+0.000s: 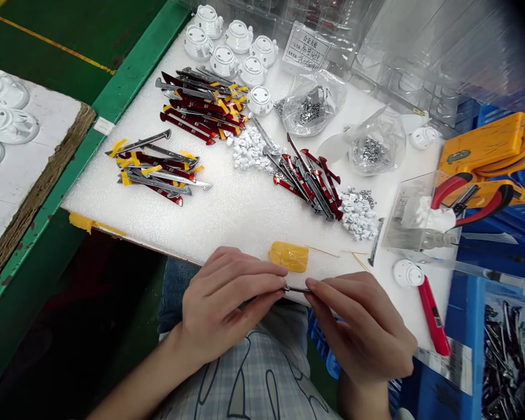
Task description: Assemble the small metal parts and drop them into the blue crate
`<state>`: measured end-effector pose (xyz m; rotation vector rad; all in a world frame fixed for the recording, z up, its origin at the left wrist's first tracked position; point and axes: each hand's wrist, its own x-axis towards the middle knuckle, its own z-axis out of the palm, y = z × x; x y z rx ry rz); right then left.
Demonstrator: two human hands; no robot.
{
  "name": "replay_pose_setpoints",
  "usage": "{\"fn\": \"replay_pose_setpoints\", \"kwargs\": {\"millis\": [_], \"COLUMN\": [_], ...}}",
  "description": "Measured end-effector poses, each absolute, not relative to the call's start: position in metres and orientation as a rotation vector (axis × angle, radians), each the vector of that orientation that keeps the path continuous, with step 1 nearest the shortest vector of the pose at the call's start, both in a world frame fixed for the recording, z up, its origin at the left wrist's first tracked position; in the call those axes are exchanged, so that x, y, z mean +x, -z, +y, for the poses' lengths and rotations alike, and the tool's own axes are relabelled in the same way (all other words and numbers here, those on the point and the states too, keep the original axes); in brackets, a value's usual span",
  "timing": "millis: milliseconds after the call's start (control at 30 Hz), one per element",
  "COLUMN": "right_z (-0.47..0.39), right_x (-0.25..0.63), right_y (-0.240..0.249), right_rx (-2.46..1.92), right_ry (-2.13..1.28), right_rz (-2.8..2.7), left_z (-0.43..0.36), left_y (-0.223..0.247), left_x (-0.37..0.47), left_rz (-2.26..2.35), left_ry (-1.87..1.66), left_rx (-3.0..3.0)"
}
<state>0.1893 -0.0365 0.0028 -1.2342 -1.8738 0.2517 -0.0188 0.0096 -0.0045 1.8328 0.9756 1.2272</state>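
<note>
White foam surface, thin dark strip between pinched fingertips of left hand, right hand.

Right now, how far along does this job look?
Partway, it seems: the yellow-tagged pieces look done. The left hand and right hand hold a thin dark piece between them. The untagged pile of red and grey pieces seems to remain.

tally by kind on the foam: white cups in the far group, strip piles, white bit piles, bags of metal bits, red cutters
white cups, far group: 7
strip piles: 3
white bit piles: 2
bags of metal bits: 2
red cutter: 1
total: 15
</note>
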Motion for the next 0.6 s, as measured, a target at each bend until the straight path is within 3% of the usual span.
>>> {"fn": "replay_pose_setpoints", "kwargs": {"millis": [333,600], "right_z": [-0.035,-0.039], "right_x": [0.186,0.184], "right_y": [-0.009,-0.011], "right_rx": [-1.187,-1.209], "right_ry": [-0.146,-0.097], "right_rz": [-1.876,-1.874], "left_z": [0.009,0.007], "left_y": [0.005,0.000], "left_x": [-0.028,-0.016], "left_rz": [1.059,1.083], "left_ry": [-1.191,-1.195], "left_rx": [2.097,1.767]}}
